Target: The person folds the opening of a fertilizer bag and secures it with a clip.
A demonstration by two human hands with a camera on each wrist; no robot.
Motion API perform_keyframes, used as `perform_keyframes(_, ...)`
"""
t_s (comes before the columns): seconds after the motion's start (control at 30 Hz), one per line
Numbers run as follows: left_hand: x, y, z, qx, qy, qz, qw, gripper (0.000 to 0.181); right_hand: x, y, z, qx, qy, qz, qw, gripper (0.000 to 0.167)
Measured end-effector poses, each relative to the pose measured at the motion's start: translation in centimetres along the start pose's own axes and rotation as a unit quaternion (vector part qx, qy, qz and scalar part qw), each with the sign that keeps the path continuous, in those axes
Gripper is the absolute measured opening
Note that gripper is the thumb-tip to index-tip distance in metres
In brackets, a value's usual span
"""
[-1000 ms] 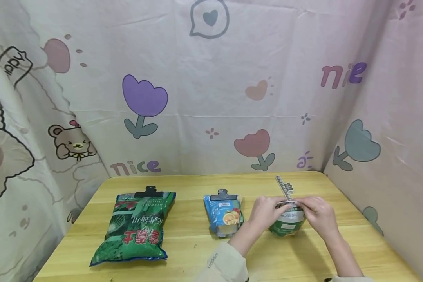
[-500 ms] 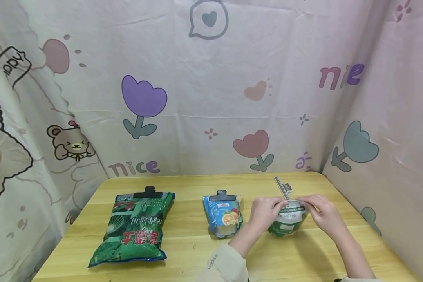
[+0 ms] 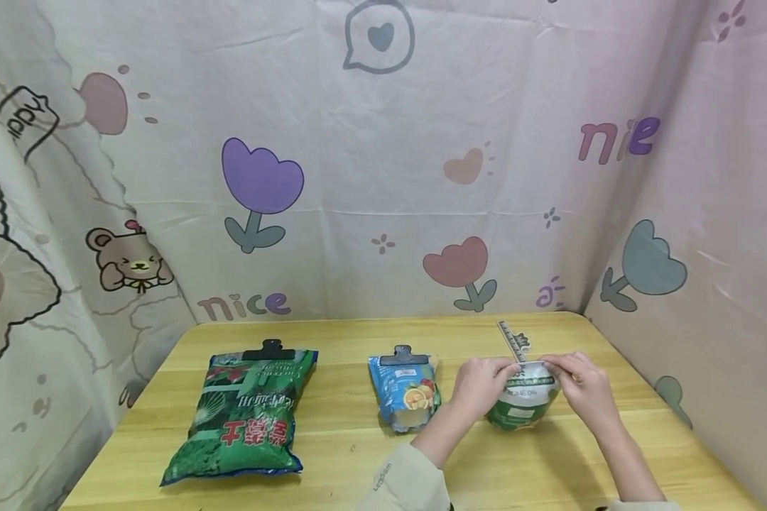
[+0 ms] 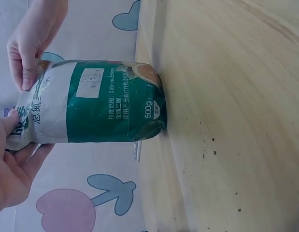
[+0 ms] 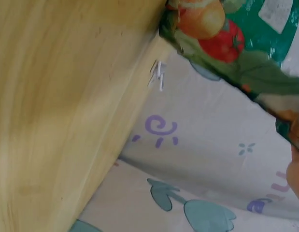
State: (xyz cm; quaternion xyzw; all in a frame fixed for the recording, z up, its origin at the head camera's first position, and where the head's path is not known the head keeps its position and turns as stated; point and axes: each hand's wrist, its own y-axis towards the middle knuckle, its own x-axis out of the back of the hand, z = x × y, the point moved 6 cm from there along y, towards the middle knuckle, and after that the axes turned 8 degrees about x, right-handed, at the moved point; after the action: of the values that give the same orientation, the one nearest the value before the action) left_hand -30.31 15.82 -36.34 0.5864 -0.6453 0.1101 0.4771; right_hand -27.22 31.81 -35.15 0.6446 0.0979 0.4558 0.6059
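A green and white 500 g bag point(image 3: 523, 404) stands upright at the right of the table, its top edge stretched between both hands. My left hand point(image 3: 479, 383) pinches the top left corner between thumb and fingers. At the opposite corner, my right hand point(image 3: 584, 387) pinches the edge. In the left wrist view the bag point(image 4: 98, 101) shows a white label and green lower half, with the left hand point(image 4: 11, 169) and right hand point(image 4: 35, 38) on its top. Fruit pictures cover the bag's side point(image 5: 221, 38) in the right wrist view, where only part of the right hand point(image 5: 296, 174) shows.
Behind the bag lies a flat strip with ruler-like marks point(image 3: 513, 341). A small blue bag point(image 3: 405, 390) with a black clip point(image 3: 403, 353) stands mid-table. A large green bag point(image 3: 249, 419) with another black clip point(image 3: 271, 349) lies left. Printed cloth point(image 3: 358, 177) hangs behind.
My right hand has moved slightly right, and the hands are farther apart. The bag's top edge is now pulled straighter, with more of its white front showing. The other bags stay put.
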Motion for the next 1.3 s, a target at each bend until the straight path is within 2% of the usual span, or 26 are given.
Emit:
perform_keyframes(0.13,0.0,-0.2,0.3,0.008,-0.035,0.006,0.9993,0.029,0.2,-0.6,-1.2,-0.074,0.071,0.032,0.9942,0.021)
perform_keyframes(0.27,-0.3,-0.2,0.7,0.017,-0.079,0.022,0.9965,0.030,0.5,-1.2,-2.0,-0.119,0.107,0.025,0.9868,0.017)
perform_keyframes(0.3,-0.3,-0.2,0.8,0.020,-0.087,0.028,0.9956,0.030,0.4,-1.6,-2.6,-0.114,0.128,0.010,0.9851,0.018)
perform_keyframes(0.37,-0.4,-0.2,0.9,0.027,-0.093,0.036,0.9946,0.031,0.4,-1.7,-2.8,-0.110,0.135,-0.010,0.9847,0.016)
perform_keyframes(0.43,-0.5,-0.2,1.0,0.035,-0.097,0.041,0.9939,0.030,0.1,-2.4,-3.9,-0.097,0.159,-0.039,0.9816,0.016)
perform_keyframes(0.6,-0.6,-0.2,1.0,0.038,-0.100,0.043,0.9933,0.029,-0.5,-3.6,-5.9,-0.082,0.191,-0.065,0.9762,0.017)
perform_keyframes(0.63,-0.7,-0.2,1.2,0.042,-0.112,0.047,0.9917,0.028,-0.3,-3.4,-5.4,-0.091,0.177,-0.049,0.9787,0.016)
perform_keyframes(0.73,-1.1,-0.2,1.7,0.056,-0.160,0.060,0.9837,0.025,-0.3,-3.2,-5.2,-0.115,0.199,-0.001,0.9731,0.018)
perform_keyframes(0.83,-1.3,-0.2,2.2,0.065,-0.211,0.074,0.9726,0.024,0.3,-2.3,-3.5,-0.161,0.175,0.056,0.9697,0.015)
perform_keyframes(0.87,-1.3,-0.1,2.3,0.063,-0.222,0.078,0.9699,0.023,0.3,-2.3,-3.4,-0.170,0.173,0.062,0.9680,0.014)
perform_keyframes(0.97,-1.2,-0.1,2.4,0.059,-0.237,0.079,0.9666,0.022,0.3,-2.1,-3.1,-0.194,0.163,0.050,0.9660,0.010)
perform_keyframes(1.07,-1.1,-0.2,2.3,0.061,-0.233,0.066,0.9684,0.021,0.0,-2.1,-3.5,-0.210,0.147,0.021,0.9665,0.009)
perform_keyframes(1.17,-1.0,-0.2,2.1,0.055,-0.217,0.047,0.9734,0.021,-1.4,-4.9,-8.1,-0.196,0.153,-0.019,0.9684,0.010)
perform_keyframes(1.3,-1.0,-0.2,1.9,0.054,-0.214,0.041,0.9746,0.020,-3.2,-9.1,-14.6,-0.195,0.136,-0.044,0.9702,0.012)
